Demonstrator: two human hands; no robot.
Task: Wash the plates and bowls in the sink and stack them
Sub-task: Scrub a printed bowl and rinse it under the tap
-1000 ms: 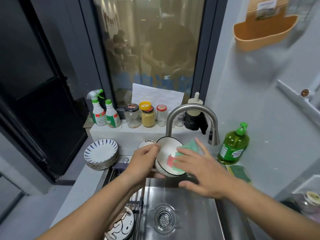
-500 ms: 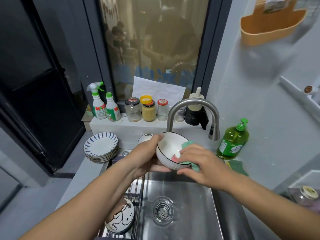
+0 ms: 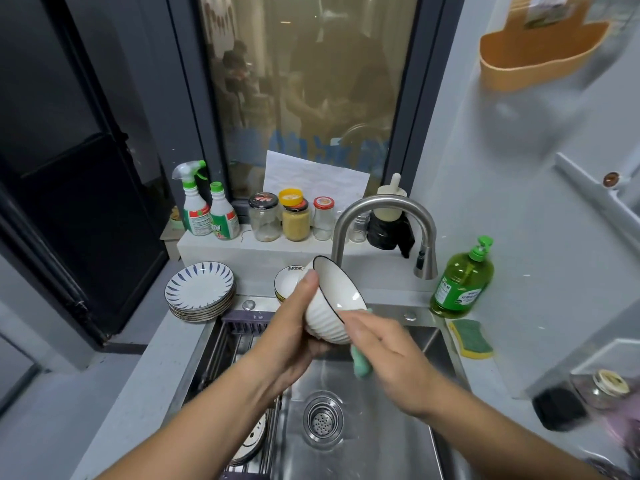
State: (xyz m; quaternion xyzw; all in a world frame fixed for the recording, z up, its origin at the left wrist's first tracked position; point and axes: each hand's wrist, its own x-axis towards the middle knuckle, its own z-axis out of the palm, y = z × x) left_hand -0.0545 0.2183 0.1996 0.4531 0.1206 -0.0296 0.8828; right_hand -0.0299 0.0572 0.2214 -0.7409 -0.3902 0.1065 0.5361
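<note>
Head view: the left hand point(image 3: 294, 336) grips a white ribbed ceramic bowl with a dark rim point(image 3: 334, 301), thumb along its near edge and fingers wrapped under the base, holding it tilted above the stainless steel sink point(image 3: 374, 427) with its opening turned up and to the right. The right hand point(image 3: 391, 358) is closed on a green dish sponge point(image 3: 360, 363), pressing it against the ribbed outside of the bowl near the foot. Below both hands lies the round metal drain strainer point(image 3: 322, 419). On the left side of the sink a rack holds a cartoon-printed plate point(image 3: 251, 441), partly hidden by the left forearm. Just behind the held bowl, a white bowl with lettering on its rim point(image 3: 287, 282) stands on the counter, and left of that sits a stack of white plates with blue leaf-stroke pattern point(image 3: 199, 291). The curved brushed-steel faucet point(image 3: 384, 216) arches over the bowl. To the right stand a green pump bottle of dish soap point(image 3: 462, 282) and a yellow-and-green scrub sponge point(image 3: 471, 337) on the counter edge.
</note>
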